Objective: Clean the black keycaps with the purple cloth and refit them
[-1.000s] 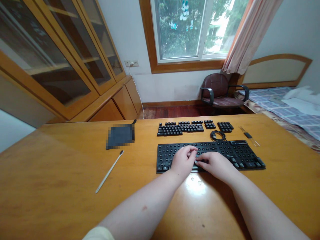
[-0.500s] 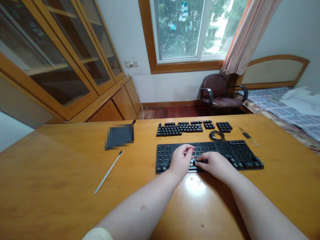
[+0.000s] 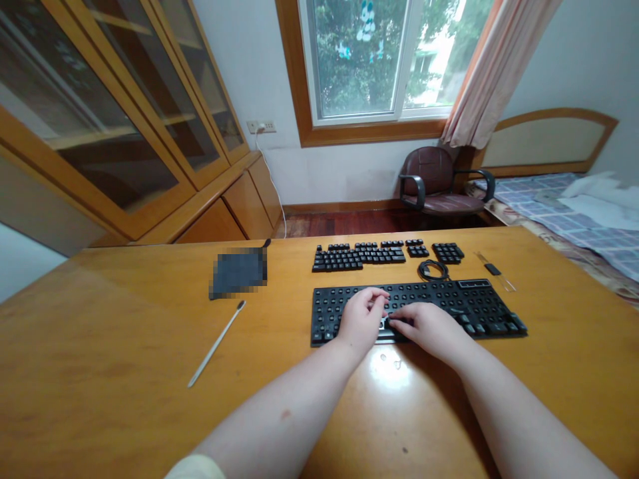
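A black keyboard (image 3: 414,293) lies flat on the wooden desk (image 3: 124,346), most of its key positions bare of keycaps. My left hand (image 3: 363,316) rests over its left-middle part, fingers curled inward; anything inside them is hidden. From the right, my right hand (image 3: 432,327) reaches to the lower middle of the keyboard. Its thumb and forefinger pinch together at a small black piece, which looks like a keycap. A small white patch shows on the keyboard between the two hands. Larger keycaps (image 3: 494,327) still sit along the lower right edge.
Removed keycaps (image 3: 359,256) stand in rows behind the keyboard, beside a number-pad group (image 3: 448,253). A coiled cable (image 3: 433,270) and a wire keycap puller (image 3: 493,269) lie nearby. To the left are a dark pouch (image 3: 239,273) and a thin white brush (image 3: 217,342).
Hardly anything differs. My right fingertips shift very slightly at the same spot; my left hand stays in place.
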Tool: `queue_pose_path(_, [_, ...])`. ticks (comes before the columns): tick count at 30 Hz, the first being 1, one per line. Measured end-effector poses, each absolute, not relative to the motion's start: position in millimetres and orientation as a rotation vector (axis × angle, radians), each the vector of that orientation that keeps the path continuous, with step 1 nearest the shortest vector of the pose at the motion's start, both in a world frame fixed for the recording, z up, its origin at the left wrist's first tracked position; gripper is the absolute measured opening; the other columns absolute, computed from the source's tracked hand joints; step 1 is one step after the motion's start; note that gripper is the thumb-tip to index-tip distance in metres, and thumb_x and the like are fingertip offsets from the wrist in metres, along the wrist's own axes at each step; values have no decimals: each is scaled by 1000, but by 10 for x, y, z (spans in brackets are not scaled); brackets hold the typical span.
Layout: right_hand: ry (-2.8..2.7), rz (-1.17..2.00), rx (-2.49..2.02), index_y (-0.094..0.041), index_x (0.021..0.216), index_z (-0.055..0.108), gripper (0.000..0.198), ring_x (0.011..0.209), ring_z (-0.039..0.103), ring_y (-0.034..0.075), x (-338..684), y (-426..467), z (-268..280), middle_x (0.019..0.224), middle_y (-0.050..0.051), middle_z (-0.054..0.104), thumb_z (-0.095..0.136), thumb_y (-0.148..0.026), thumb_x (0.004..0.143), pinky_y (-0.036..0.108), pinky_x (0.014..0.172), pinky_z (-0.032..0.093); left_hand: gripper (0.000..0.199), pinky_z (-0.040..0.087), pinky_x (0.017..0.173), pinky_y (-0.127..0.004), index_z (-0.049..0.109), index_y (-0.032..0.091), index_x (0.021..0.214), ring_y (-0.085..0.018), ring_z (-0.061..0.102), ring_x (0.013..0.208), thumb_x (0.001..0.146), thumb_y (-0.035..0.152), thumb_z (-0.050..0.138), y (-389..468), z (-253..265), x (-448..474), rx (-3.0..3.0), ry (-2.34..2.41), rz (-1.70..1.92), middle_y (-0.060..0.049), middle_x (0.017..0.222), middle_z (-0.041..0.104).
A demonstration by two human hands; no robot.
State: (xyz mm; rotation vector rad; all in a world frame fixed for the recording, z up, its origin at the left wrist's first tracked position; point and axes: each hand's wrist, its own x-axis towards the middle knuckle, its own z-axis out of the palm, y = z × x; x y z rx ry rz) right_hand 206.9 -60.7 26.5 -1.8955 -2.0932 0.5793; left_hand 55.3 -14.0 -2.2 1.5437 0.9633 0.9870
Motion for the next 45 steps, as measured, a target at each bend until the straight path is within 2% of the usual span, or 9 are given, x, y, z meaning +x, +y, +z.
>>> queue_pose_path(16, [-2073, 639, -1889, -24, 89, 71, 28, 74, 64, 20, 2065, -605, 287, 82, 6, 71, 47, -37, 81, 26, 67, 44, 19, 49, 63, -24, 61, 17, 89, -11, 61, 64, 82, 25, 45, -139, -30, 560, 1537, 969, 981, -4, 85, 64])
queue_pose_path(27, [-2075, 599, -1932, -27, 90, 71, 24, 66, 61, 18, 2073, -595, 228, 76, 3, 70, 54, -38, 76, 24, 57, 41, 19, 49, 62, -23, 62, 17, 89, -11, 61, 64, 82, 25, 46, -139, -25, 552, 1553, 972, 984, -4, 86, 64])
queue_pose_path(31, [-2020, 606, -1958, -28, 89, 71, 22, 64, 61, 17, 2065, -596, 211, 73, 2, 69, 57, -37, 73, 24, 55, 39, 18, 49, 63, -24, 62, 17, 89, -12, 61, 65, 81, 24, 46, -142, -23, 556, 1551, 971, 986, -5, 86, 64])
queue_pose_path(39, [-1994, 616, -1934, -27, 80, 72, 17, 73, 63, 19, 2036, -601, 212, 79, 3, 71, 56, -33, 74, 25, 63, 42, 18, 50, 63, -24, 62, 17, 88, -12, 61, 65, 81, 23, 47, -147, -9, 564, 1552, 968, 989, -4, 85, 64])
queue_pose_path(45, [-2020, 623, -2015, -26, 76, 71, 20, 68, 62, 18, 2019, -569, 183, 75, 3, 71, 53, -34, 76, 24, 57, 39, 17, 50, 62, -24, 62, 17, 86, -11, 61, 64, 80, 23, 47, -151, 0, 564, 1544, 957, 982, -4, 83, 64])
